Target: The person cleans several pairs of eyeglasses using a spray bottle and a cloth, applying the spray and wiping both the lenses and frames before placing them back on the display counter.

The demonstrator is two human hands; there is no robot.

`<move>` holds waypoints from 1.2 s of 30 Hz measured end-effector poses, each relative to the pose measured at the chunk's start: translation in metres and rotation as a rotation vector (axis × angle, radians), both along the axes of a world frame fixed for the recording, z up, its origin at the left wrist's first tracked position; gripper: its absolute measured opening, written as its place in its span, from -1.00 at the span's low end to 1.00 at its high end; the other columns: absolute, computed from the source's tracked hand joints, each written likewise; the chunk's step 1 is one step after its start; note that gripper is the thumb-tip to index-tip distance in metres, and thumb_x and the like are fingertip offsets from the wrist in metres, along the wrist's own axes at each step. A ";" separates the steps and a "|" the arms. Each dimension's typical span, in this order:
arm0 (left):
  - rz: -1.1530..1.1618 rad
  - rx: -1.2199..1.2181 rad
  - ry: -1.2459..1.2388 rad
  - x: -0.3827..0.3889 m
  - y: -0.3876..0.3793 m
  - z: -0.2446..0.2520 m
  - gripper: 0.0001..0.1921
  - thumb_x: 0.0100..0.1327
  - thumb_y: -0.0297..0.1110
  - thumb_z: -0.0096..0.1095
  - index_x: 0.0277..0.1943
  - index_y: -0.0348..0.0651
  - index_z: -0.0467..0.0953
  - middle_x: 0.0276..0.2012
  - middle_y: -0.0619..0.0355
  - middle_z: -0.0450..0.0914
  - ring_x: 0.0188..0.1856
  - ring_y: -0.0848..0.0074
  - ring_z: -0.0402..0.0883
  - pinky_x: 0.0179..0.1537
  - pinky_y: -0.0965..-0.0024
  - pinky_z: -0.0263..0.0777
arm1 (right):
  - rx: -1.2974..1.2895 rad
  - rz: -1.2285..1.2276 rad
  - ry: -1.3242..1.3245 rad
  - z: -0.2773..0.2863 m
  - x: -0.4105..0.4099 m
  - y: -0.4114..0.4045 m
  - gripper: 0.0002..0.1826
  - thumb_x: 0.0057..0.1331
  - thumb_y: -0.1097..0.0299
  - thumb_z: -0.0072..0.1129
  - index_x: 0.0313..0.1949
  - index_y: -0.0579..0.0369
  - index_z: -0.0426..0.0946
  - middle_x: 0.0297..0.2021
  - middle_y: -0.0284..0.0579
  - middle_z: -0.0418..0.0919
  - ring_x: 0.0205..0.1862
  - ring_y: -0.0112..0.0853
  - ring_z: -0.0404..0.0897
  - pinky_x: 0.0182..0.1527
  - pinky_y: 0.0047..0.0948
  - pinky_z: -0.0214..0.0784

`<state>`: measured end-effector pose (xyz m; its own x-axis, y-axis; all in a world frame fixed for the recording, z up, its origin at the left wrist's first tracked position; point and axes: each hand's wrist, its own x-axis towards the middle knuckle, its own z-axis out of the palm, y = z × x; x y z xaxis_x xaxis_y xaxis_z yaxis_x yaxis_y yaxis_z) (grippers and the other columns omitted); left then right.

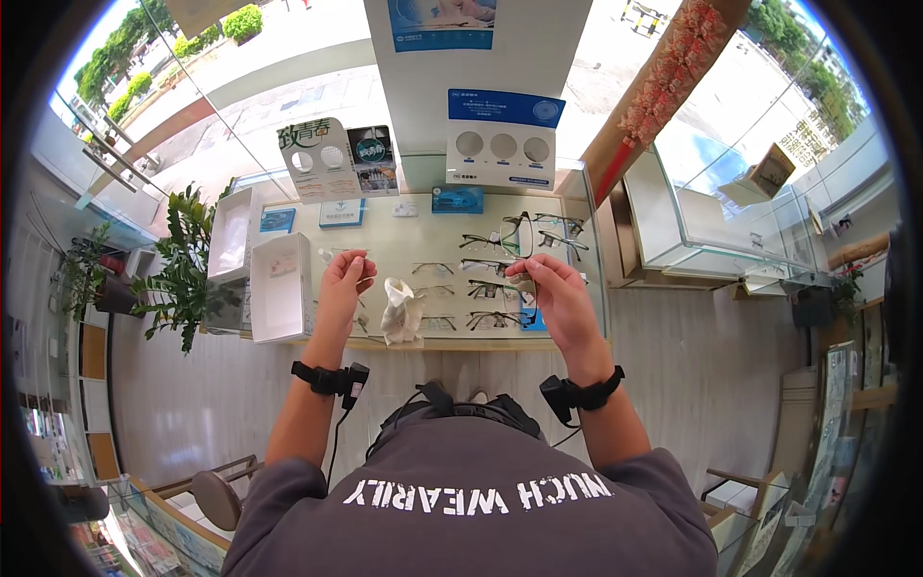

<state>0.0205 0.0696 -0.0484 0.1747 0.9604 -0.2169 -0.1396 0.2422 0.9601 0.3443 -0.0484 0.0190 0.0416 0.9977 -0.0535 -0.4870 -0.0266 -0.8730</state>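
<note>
In my right hand is a pair of eyeglasses with a thin dark frame, pinched between thumb and fingers. It is raised above the display counter, lens side away from me, and one temple arm hangs down along my fingers. My left hand hovers over the left part of the counter with its fingers curled in; nothing shows between them. Between my hands a crumpled off-white cloth stands bunched near the counter's front edge. Several eyeglasses lie in rows beneath my right hand, and clear-framed ones lie beside the cloth.
Two open white boxes stand at the counter's left, beside a leafy plant. Upright display cards and small blue boxes line the back. Another glass case is to the right. Black wrist straps carry cables.
</note>
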 end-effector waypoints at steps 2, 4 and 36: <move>0.009 -0.016 0.018 0.001 0.006 -0.006 -0.81 0.50 -0.29 0.05 0.05 -0.09 0.51 -0.13 0.25 0.64 -0.11 0.60 0.60 -0.02 0.46 0.45 | -0.001 -0.024 0.019 0.005 -0.008 0.001 -0.82 0.44 0.30 0.11 -0.18 0.13 0.61 -0.17 -0.20 0.68 -0.12 -0.58 0.52 0.04 -0.55 0.26; -0.025 -0.032 0.129 0.013 0.005 0.000 -0.82 0.49 -0.31 0.05 0.04 -0.11 0.52 -0.12 0.24 0.64 -0.09 0.59 0.61 0.00 0.45 0.44 | -0.019 -0.040 0.038 0.007 -0.012 0.002 -0.82 0.44 0.29 0.12 -0.18 0.13 0.61 -0.17 -0.20 0.68 -0.11 -0.58 0.52 0.05 -0.54 0.26; -0.487 0.456 0.980 -0.013 -0.010 -0.120 -0.72 0.31 -0.19 0.32 -0.11 -0.21 0.53 -0.21 0.00 0.58 -0.12 0.18 0.63 -0.11 0.21 0.50 | -0.018 -0.232 -0.092 0.007 -0.108 0.004 -0.80 0.45 0.28 0.12 -0.10 0.11 0.64 -0.12 -0.24 0.69 -0.08 -0.60 0.53 0.00 -0.54 0.28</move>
<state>0.0076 0.0600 -0.1681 0.4934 0.8620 -0.1167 0.7155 -0.3259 0.6180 0.2359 -0.0446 0.0260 0.2751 0.9597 -0.0567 -0.4005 0.0608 -0.9143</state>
